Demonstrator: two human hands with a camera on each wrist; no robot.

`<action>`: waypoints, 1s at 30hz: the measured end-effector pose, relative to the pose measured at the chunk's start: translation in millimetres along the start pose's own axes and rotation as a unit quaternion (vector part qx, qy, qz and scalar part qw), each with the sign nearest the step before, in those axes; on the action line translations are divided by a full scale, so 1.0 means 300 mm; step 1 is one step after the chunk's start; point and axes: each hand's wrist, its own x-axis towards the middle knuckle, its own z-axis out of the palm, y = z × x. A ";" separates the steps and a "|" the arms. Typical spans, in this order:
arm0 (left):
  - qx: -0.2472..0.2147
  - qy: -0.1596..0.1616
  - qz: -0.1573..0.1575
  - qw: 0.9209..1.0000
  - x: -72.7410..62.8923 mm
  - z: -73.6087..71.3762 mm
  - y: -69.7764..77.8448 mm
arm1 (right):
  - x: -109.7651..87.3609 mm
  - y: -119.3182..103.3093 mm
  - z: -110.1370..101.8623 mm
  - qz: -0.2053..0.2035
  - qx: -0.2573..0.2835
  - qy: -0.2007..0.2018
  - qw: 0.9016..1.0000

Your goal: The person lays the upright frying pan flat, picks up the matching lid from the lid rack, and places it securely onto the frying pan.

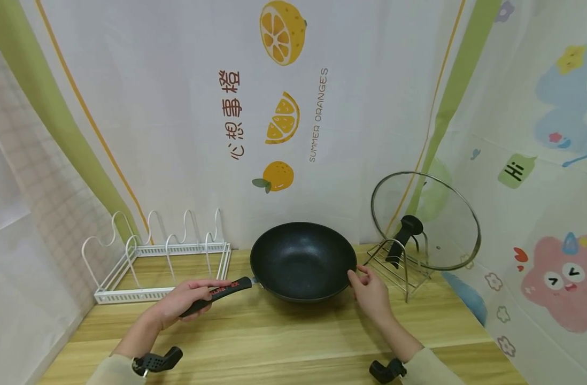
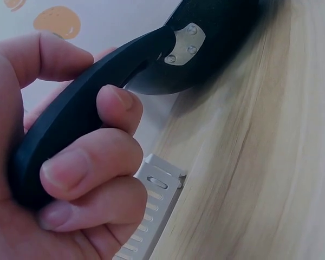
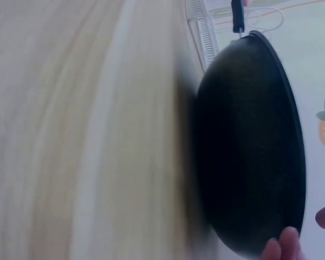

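A black wok is at the middle of the wooden table, its hollow side facing up and toward me. My left hand grips its long black handle; in the left wrist view the fingers curl round that handle from below. A riveted metal plate joins handle and wok. My right hand pinches the opposite rim, thumb on the inner side and fingers beneath. From the right wrist view, fingertips show against the wok's dark outer wall.
A white wire rack stands at the left of the table. On the right, a small metal stand holds a glass lid with a black knob, tilted upright. A printed curtain hangs right behind the table.
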 end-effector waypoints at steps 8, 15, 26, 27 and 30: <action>0.002 -0.006 0.009 1.000 0.000 0.000 0.002 | 0.013 -0.034 -0.070 -0.034 -0.042 0.014 0.998; 0.003 -0.005 0.008 1.000 0.001 -0.001 0.001 | 0.058 -0.064 -0.161 -0.084 0.005 0.010 0.996; 0.009 0.002 0.004 1.000 0.001 0.001 -0.001 | 0.110 -0.084 -0.300 -0.099 0.030 -0.009 0.995; 0.008 0.001 0.004 1.000 0.001 0.001 -0.001 | 0.113 -0.082 -0.311 -0.103 0.031 -0.016 0.994; 0.007 0.000 0.004 1.000 0.002 0.000 -0.003 | 0.123 -0.075 -0.340 -0.115 0.044 -0.027 0.992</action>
